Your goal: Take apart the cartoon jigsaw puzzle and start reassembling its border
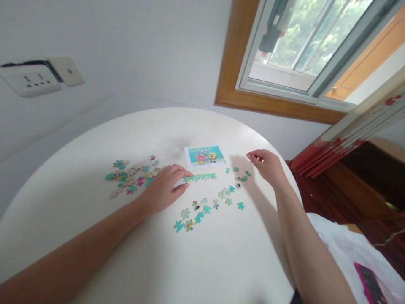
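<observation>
My left hand (pixel 167 185) rests on the table with thumb and forefinger apart, at the left end of a joined strip of jigsaw pieces (pixel 204 177). Its forefinger tip touches the strip. Above the strip lies a small picture card (pixel 205 156) showing a pink and a yellow cartoon figure. To the card's right my right hand (pixel 265 165) hovers over the table with its fingertips pinched together; I cannot make out anything between them. Loose jigsaw pieces (pixel 207 209) run in a slanting band below the strip, up toward several teal ones (pixel 236 169) near my right hand.
A heap of jigsaw pieces (pixel 129 179) lies left of my left hand. All of it is on a round white table (pixel 177 270) against the wall. A wall socket (pixel 34 80), a window (pixel 284 50) and a curtain (pixel 351 131) surround it. A dark phone-like object (pixel 370 283) lies at lower right.
</observation>
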`<state>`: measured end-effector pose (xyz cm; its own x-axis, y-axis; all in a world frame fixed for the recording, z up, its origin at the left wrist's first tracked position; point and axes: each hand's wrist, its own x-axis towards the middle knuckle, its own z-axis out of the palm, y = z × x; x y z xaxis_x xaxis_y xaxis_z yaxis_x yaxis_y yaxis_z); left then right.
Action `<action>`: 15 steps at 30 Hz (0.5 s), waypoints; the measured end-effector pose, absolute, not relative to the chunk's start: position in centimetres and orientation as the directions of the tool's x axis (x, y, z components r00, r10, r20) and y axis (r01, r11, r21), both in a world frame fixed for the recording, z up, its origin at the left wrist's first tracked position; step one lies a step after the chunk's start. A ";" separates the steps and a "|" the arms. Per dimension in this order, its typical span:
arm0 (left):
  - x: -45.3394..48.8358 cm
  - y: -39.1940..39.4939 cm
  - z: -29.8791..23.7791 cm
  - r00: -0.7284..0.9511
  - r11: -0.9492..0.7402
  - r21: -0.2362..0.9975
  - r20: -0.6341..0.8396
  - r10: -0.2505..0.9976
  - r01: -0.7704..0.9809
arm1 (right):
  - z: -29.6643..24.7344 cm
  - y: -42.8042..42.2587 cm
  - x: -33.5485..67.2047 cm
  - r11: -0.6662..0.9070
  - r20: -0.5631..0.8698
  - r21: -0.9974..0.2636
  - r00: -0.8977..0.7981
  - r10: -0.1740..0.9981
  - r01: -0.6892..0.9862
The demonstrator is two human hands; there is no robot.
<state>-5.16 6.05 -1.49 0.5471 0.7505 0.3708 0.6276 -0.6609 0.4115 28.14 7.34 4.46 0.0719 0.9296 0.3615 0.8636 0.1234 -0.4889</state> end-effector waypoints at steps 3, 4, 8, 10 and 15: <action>-5.2 6.1 -1.6 0.542 -0.659 0.413 0.374 0.752 0.629 | 4.7 7.2 28.5 0.090 0.319 -0.494 0.084 0.944 0.865; -5.2 6.1 -1.6 0.541 -0.657 0.414 0.373 0.754 0.630 | 4.7 7.2 28.5 0.088 0.310 -0.495 0.081 0.947 0.865; -5.3 6.1 -1.6 0.540 -0.654 0.418 0.369 0.756 0.631 | 4.7 7.2 28.6 0.070 0.279 -0.488 0.079 0.957 0.870; -5.3 6.1 -1.5 0.540 -0.653 0.419 0.368 0.757 0.631 | 4.6 7.3 28.8 0.063 0.271 -0.475 0.078 0.959 0.878; -5.2 6.1 -1.5 0.541 -0.658 0.413 0.375 0.753 0.629 | 3.9 7.5 28.8 0.085 0.179 -0.425 -0.008 0.984 0.901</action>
<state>-5.20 6.13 -1.45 0.5408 0.7528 0.3752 0.6295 -0.6581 0.4131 28.79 7.47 3.91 -0.0083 0.9838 0.1789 0.9013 0.0848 -0.4249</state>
